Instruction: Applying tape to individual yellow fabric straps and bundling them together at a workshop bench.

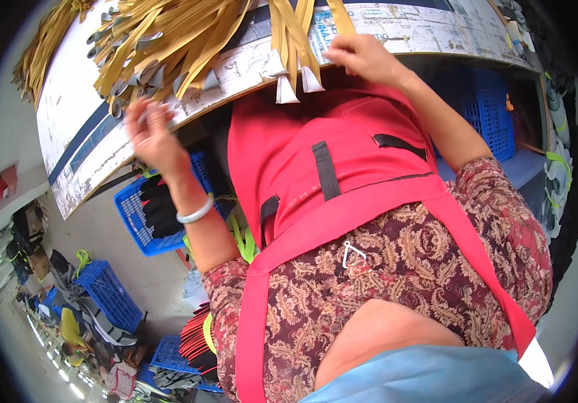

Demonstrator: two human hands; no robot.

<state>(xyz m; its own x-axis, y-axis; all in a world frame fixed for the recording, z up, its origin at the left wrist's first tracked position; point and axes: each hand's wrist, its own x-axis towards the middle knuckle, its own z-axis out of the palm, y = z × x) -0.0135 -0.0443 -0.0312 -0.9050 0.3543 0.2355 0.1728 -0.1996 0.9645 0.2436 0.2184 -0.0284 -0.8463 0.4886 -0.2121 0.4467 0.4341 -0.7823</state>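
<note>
A thick bundle of mustard-yellow fabric strips (168, 47) with grey-white end tabs lies on the worktable (248, 75). My left hand (152, 138) is raised at the table's front edge, beside the tabs of that bundle. Its fingers are bent and a little smeared, so whether they grip anything is unclear. A few separate yellow strips (293, 37) hang over the edge in the middle, their pale tabs pointing toward me. Just right of these, my right hand (367, 60) is closed in a pinch; what sits between thumb and finger, if anything, cannot be made out.
More yellow strips (41, 54) drape over the table's far left. Below the table is a blue basket (142, 225) with black pieces, and another blue crate (487, 111) stands at right. Further blue crates (109, 295) line the floor at left. Rolled material (557, 168) stands at far right.
</note>
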